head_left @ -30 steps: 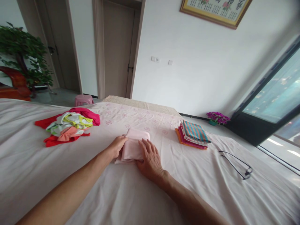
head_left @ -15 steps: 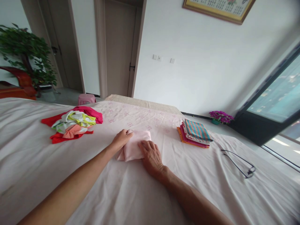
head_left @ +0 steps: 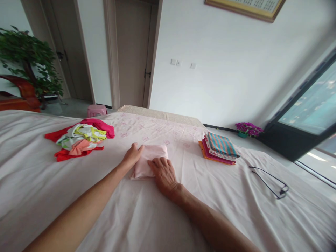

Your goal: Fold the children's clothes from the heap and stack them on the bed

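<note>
A pale pink cloth (head_left: pixel 146 164), folded into a small packet, lies on the sheet in front of me. At its upper left edge, my left hand (head_left: pixel 133 154) has its fingers closed on the fabric; some fingertips are hidden. My right hand (head_left: pixel 165 174) rests on the cloth's lower right part, palm down with fingers stretched out, covering that corner. To the left is a loose heap of red, pink, white and yellow-green clothes (head_left: pixel 82 136). On the right sits a neat stack of folded cloths (head_left: pixel 222 147), with a blue-and-orange striped one on top.
Black-framed glasses (head_left: pixel 279 190) lie on the sheet (head_left: pixel 126 217) at the right. Beyond its edge are a pink stool (head_left: pixel 97 110), a potted plant (head_left: pixel 28 59), a wooden armrest (head_left: pixel 22 92) and purple flowers (head_left: pixel 248 128) near the glass door.
My left hand has slid slightly left and up along the cloth's edge. My right hand has shifted left across the cloth, which looks flatter and squarer at its left side.
</note>
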Motion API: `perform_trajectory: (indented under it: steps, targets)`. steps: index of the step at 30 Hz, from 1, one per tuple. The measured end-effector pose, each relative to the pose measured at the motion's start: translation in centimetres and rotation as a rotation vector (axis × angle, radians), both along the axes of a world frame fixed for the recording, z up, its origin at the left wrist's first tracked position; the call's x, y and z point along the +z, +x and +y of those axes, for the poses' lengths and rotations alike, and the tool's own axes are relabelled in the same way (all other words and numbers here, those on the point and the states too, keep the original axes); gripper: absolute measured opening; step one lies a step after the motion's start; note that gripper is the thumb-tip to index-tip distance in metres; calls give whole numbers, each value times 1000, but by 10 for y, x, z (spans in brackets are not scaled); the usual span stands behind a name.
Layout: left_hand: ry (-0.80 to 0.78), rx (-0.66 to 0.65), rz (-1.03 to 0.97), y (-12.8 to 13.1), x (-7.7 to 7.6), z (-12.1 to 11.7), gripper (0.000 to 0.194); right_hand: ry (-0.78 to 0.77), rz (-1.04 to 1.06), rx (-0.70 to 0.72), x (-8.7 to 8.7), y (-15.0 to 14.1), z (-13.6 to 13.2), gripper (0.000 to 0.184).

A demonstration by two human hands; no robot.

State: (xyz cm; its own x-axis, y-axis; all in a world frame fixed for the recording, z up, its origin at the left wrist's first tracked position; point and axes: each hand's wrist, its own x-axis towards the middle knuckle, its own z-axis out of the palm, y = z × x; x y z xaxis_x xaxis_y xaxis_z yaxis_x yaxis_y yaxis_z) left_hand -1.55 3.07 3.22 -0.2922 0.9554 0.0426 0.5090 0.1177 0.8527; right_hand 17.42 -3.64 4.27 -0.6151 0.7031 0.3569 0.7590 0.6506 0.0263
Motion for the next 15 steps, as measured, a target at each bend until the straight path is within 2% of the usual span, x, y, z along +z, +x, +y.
perform_trajectory:
  steps: [3, 8, 12, 15]
  targets:
    - [45, -58, 240, 6, -5, -10, 60, -13, 37, 22, -9, 0, 1, 41]
    - [76, -104, 524, 13, -8, -19, 55, -78, 57, 124, -15, 9, -1, 49]
    - [80, -108, 663, 17, 2, -23, 48, -259, 166, 207, 3, 22, 2, 54]
    - [207, -148, 748, 27, 6, -26, 52, -278, 369, 65, 19, 27, 20, 49]
